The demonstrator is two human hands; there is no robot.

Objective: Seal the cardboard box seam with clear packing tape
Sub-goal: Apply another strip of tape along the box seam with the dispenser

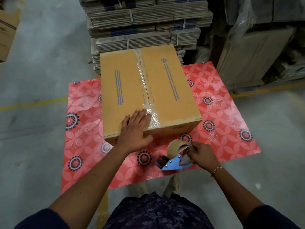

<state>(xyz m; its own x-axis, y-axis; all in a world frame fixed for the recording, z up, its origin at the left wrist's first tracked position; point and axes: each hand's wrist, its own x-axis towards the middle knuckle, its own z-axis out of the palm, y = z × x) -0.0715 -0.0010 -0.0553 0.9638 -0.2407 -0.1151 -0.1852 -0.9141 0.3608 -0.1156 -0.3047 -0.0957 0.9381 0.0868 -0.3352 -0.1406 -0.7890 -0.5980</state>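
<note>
A closed brown cardboard box (166, 90) stands on a red floral mat (219, 116). Clear packing tape (145, 83) runs along its centre seam from the far edge to the near edge and folds down over the front. My left hand (134, 128) lies flat on the near left part of the lid, fingers spread, fingertips touching the tape's near end. My right hand (203, 156) grips a blue tape dispenser (175, 160) carrying a brownish tape roll (175, 147), held low over the mat just in front of the box's near right corner.
Bundled stacks of flattened cartons (145, 25) rise right behind the box. Plastic-wrapped cardboard goods (257, 52) stand at the right, another carton (7, 32) at far left. Grey concrete floor with a yellow line (33, 103) surrounds the mat. My feet (173, 185) stand at the mat's near edge.
</note>
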